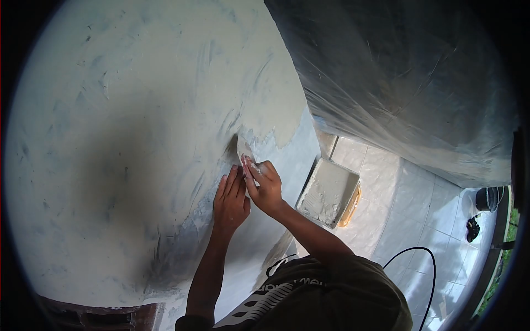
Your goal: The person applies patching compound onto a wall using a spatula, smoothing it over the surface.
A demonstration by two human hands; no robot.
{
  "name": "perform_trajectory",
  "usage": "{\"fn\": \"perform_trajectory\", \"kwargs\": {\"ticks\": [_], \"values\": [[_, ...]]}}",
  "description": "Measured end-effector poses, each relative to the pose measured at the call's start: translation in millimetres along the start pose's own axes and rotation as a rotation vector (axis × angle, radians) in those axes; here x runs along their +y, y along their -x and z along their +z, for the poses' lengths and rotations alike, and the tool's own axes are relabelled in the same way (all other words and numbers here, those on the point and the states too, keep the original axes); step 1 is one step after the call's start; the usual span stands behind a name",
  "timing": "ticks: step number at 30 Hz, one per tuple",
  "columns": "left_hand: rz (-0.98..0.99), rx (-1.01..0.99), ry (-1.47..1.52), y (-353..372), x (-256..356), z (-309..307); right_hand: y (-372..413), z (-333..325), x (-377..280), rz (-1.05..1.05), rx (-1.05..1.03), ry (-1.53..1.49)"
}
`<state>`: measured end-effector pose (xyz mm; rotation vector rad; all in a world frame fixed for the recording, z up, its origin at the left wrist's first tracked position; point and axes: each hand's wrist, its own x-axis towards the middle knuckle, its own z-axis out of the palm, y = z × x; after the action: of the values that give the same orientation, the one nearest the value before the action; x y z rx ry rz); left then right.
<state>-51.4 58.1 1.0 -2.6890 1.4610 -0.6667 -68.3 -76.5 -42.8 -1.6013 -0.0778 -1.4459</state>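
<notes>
My right hand [266, 185] grips a putty knife [244, 147], its blade edge against a wall [165, 83] coated with pale, streaky filler. Just left of it, my left hand [231, 201] has its fingers stretched out flat, with the fingertips close beside the knife. Around the blade the coat ends in a ragged edge, and a smoother bluish-white surface [292, 160] shows beyond it. White smears mark the fingers of my right hand.
A tray of white filler [327, 193] stands on the tiled floor [381, 182], with something orange under its side. Plastic sheeting [397, 71] hangs at the upper right. Farther off are a black bucket [487, 198] and a small dark item [472, 229]. A black cable [433, 265] curves nearby.
</notes>
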Motion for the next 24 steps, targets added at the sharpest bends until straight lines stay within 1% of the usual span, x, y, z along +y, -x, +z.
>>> {"fn": "perform_trajectory", "kwargs": {"ticks": [1, 3, 5, 8, 9, 10, 11, 13, 14, 15, 16, 17, 18, 19, 21, 23, 24], "values": [[-0.007, -0.005, 0.001, 0, 1, -2, -7, -4, 2, 0.005, -0.006, -0.003], [0.013, -0.075, -0.035, -3, 3, -11, -35, -10, 23, 0.052, 0.132, 0.093], [0.015, -0.07, -0.044, -1, 3, -10, -60, -6, 68, 0.097, 0.226, 0.218], [0.03, -0.066, -0.058, -1, 2, -9, -82, 1, 98, 0.107, 0.235, 0.3], [0.031, -0.07, -0.059, -1, 2, -9, -82, 5, 102, 0.103, 0.167, 0.309], [0.032, -0.071, -0.057, -1, 3, -9, -80, 9, 102, 0.101, 0.096, 0.319], [0.022, -0.048, -0.039, -1, 3, -8, -74, 12, 95, 0.055, 0.085, 0.31], [0.015, -0.025, -0.018, -2, 4, -7, -47, 19, 72, 0.051, 0.077, 0.251], [0.009, -0.022, -0.009, -2, 4, -7, -28, 19, 56, 0.064, 0.034, 0.21], [0.002, -0.02, -0.001, -2, 3, -6, -8, 17, 37, 0.078, -0.009, 0.167], [0.0, -0.023, -0.002, -1, 0, -3, 10, 10, 18, 0.043, -0.044, 0.085], [0.016, -0.006, -0.016, 0, -3, 2, 18, 3, 4, 0.009, -0.08, 0.003], [0.031, 0.007, -0.029, 2, -4, 5, 17, -4, -1, -0.007, -0.067, -0.015], [0.022, -0.003, -0.026, 2, -1, 1, 10, -8, 5, -0.009, 0.012, 0.003], [0.005, -0.025, 0.018, -4, 6, -14, -14, -12, 27, 0.149, 0.085, 0.138], [0.011, -0.019, 0.008, -1, 5, -11, -34, -6, 62, 0.145, 0.143, 0.232], [0.007, -0.025, 0.009, 0, 5, -11, -37, 0, 71, 0.145, 0.145, 0.23]]}}
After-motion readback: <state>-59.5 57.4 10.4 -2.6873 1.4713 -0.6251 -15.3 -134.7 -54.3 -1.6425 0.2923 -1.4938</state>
